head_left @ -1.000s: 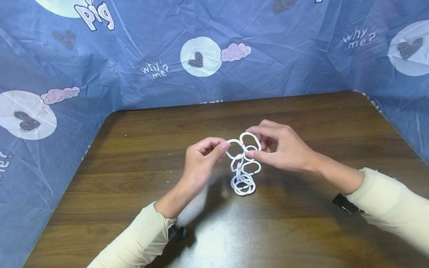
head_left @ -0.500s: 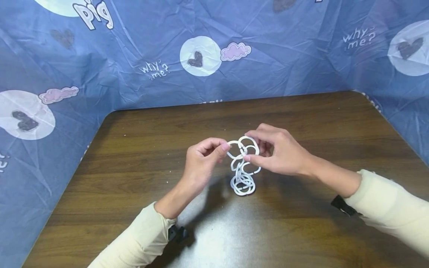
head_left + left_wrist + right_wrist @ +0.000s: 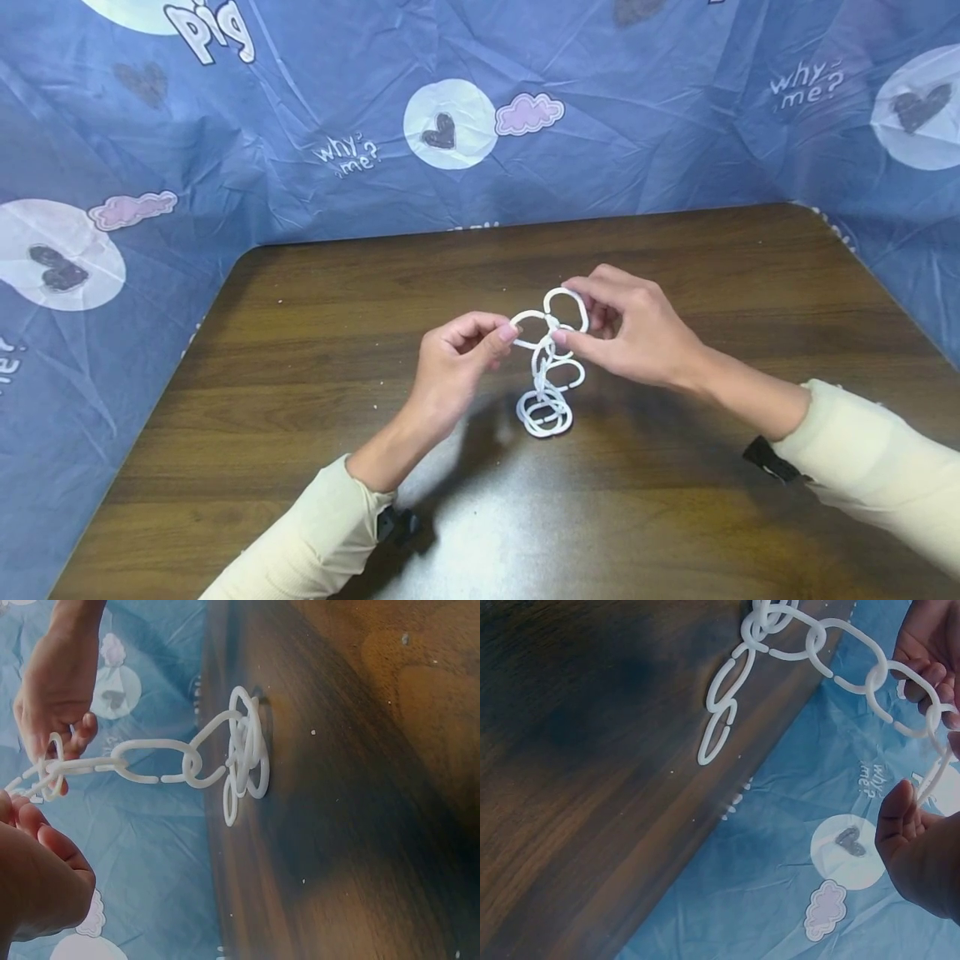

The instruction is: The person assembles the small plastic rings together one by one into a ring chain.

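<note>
A chain of white plastic C-shaped links (image 3: 555,433) hangs down to the table, its lower links heaped on the wood. Between thumb and forefinger my left hand (image 3: 453,362) pinches an upper link (image 3: 529,314) at its left side. My right hand (image 3: 641,329) pinches the end link (image 3: 564,290), which meets the left-held link where the two cross. In the left wrist view the hanging links (image 3: 154,743) stretch from the hands to the heap. The right wrist view shows small gaps in several links (image 3: 855,636); fingers partly hide the uppermost ones.
The brown wood table (image 3: 315,317) bears small pale specks. A blue printed cloth (image 3: 300,100) stands behind it and along both sides. Dark straps (image 3: 771,458) sit at the cuffs of the pale sleeves (image 3: 322,517).
The right hand dips slightly toward the left-held link, then rises again with its link. The left hand stays nearly in place; the hanging links below shift a little to the right.
</note>
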